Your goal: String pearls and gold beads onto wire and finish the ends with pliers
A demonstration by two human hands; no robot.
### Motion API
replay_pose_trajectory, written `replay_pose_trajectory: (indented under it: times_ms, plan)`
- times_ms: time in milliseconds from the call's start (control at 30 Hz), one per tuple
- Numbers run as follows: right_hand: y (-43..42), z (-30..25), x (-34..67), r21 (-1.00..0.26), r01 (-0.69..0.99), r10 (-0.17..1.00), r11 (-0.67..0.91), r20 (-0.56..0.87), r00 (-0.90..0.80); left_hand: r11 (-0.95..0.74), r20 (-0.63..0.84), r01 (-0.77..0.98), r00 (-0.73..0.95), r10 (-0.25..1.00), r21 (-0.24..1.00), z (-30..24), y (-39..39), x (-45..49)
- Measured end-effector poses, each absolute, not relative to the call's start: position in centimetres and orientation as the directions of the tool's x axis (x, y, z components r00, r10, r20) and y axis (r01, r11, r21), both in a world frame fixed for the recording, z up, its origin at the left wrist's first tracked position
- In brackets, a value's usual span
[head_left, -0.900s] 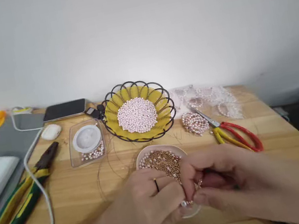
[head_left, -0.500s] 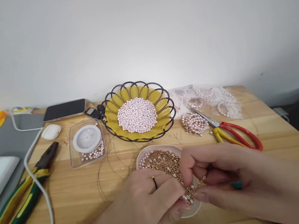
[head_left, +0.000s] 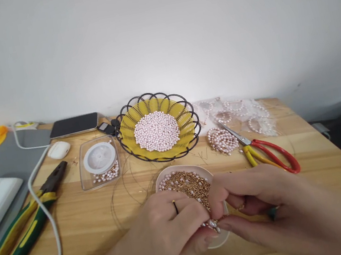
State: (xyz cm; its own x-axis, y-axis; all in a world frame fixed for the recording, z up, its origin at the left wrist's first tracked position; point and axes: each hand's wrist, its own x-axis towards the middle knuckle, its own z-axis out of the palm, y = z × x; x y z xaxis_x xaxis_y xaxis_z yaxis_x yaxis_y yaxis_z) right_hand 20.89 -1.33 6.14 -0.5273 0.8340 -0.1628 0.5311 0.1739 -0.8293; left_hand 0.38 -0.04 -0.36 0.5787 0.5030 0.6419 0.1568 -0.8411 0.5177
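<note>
- Pearl beads (head_left: pixel 212 224), a small cluster of them, sat pinched between the fingertips of both hands, right over the near rim of the pink dish (head_left: pixel 178 169).
- The left hand (head_left: pixel 171 228), wearing a thin dark ring, had its grip closed on the pearl beads from the dish's left. The right hand (head_left: pixel 252 201) clamped them from the right, thumb under and forefinger over.
- How the beads were joined was too small to tell, and the fingers hid most of them.
- The likeliest slip, as I judged it: the hold was fingertip-only on round, smooth beads, so a small twist or a loosened pinch could have let one pop free.
- A bead dropped straight down would have landed among the gold beads (head_left: pixel 187 184) filling the dish and been tedious to pick out. One dropped nearer would have met the bare table (head_left: pixel 84 221) and could have rolled off its edge.
- Both hands lay on or just above the dish's near rim, so pressing down there could have tipped it and spilled its contents.
- Thin dark wire (head_left: pixel 118 202) lay in loose loops just left of the dish. A wrist dragging across might have snagged it.
- The red-handled scissors (head_left: pixel 267 152) lay beyond the dish to the right, well apart from the hands.
</note>
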Motion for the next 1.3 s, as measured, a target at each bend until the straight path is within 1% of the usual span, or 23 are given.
replay_pose_trajectory:
  times_ms: [100,200,400,633,700,733,800,867,900,967,1033,1133,1300]
  plan:
    - [-1.5,6.2,20.9,-0.821,0.54,0.834,0.186,-0.158,-0.529,-0.837,0.63,0.157,0.589,0.505,0.524,-0.2,0.0,0.3]
    - [-1.1,6.4,20.9,-0.822,0.538,0.832,0.186,-0.16,-0.532,-0.839,0.659,0.129,0.56,0.502,0.529,-0.1,0.0,0.2]
    - [-0.4,6.7,21.2,-0.842,0.511,0.819,0.173,-0.166,-0.55,-0.836,0.68,0.164,0.512,0.525,0.523,-0.2,-0.2,0.0]
    - [-0.1,7.7,21.0,-0.845,0.515,0.828,0.145,-0.181,-0.53,-0.813,0.678,0.23,0.457,0.576,0.536,-0.3,-0.5,0.1]
    - [0.0,7.9,20.9,-0.846,0.513,0.829,0.144,-0.179,-0.529,-0.793,0.665,0.218,0.445,0.6,0.569,-0.4,-0.6,0.1]
    - [0.0,8.0,20.9,-0.848,0.508,0.828,0.152,-0.172,-0.534,-0.761,0.635,0.203,0.443,0.633,0.617,-0.4,-0.6,0.1]
    - [0.0,8.1,20.8,-0.848,0.503,0.826,0.17,-0.156,-0.542,-0.638,0.53,0.109,0.461,0.712,0.762,-0.3,-0.7,0.0]
    - [0.0,8.1,20.8,-0.845,0.497,0.824,0.197,-0.133,-0.551,-0.413,0.376,-0.042,0.508,0.775,0.91,-0.3,-0.8,0.0]
    - [0.0,8.1,20.8,-0.842,0.497,0.823,0.21,-0.122,-0.554,-0.284,0.303,-0.119,0.53,0.792,0.951,-0.3,-0.9,0.0]
    - [0.0,8.0,20.9,-0.836,0.503,0.823,0.218,-0.12,-0.556,-0.071,0.19,-0.228,0.557,0.809,0.971,-0.3,-0.9,0.1]
    - [-0.1,7.9,20.9,-0.833,0.51,0.822,0.215,-0.128,-0.555,0.061,0.113,-0.282,0.562,0.82,0.958,-0.3,-0.9,0.3]
    - [-0.1,7.7,21.1,-0.815,0.537,0.827,0.215,-0.14,-0.544,0.121,0.073,-0.296,0.568,0.82,0.947,-0.4,-0.9,0.4]
    - [0.0,7.5,21.2,-0.8,0.56,0.828,0.213,-0.156,-0.538,0.043,0.097,-0.227,0.573,0.814,0.973,-0.5,-0.7,0.3]
